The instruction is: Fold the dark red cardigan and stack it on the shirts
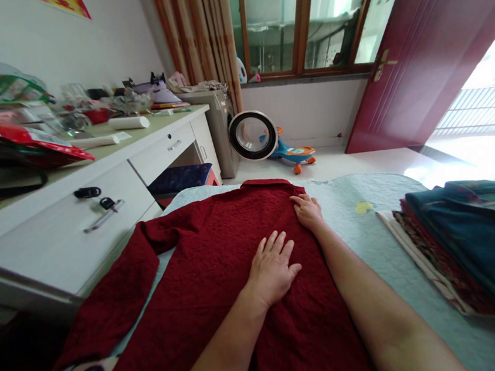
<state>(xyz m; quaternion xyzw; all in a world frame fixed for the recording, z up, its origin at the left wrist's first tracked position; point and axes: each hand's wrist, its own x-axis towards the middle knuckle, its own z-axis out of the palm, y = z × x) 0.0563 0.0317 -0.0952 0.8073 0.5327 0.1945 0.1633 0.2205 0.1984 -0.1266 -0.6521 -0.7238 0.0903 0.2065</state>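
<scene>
A dark red long-sleeved shirt [219, 253] lies spread out on a pale blue cover [351, 245], its collar at the far edge. One sleeve stretches out to the left; the other is not visible. My left hand [274, 268] rests flat on the middle of the shirt, fingers spread. Farther up, my right hand [308, 210] touches the shirt near its right shoulder edge. Its fingers are slightly bent and a little apart, lying on the cloth.
Folded clothes [478, 238] are stacked on the right. A white desk [171, 135] with drawers and keys runs along the left. Beyond the cover stand a washing machine [223, 135] with its round door open, a ride-on toy [295, 153] and a red door [394, 69].
</scene>
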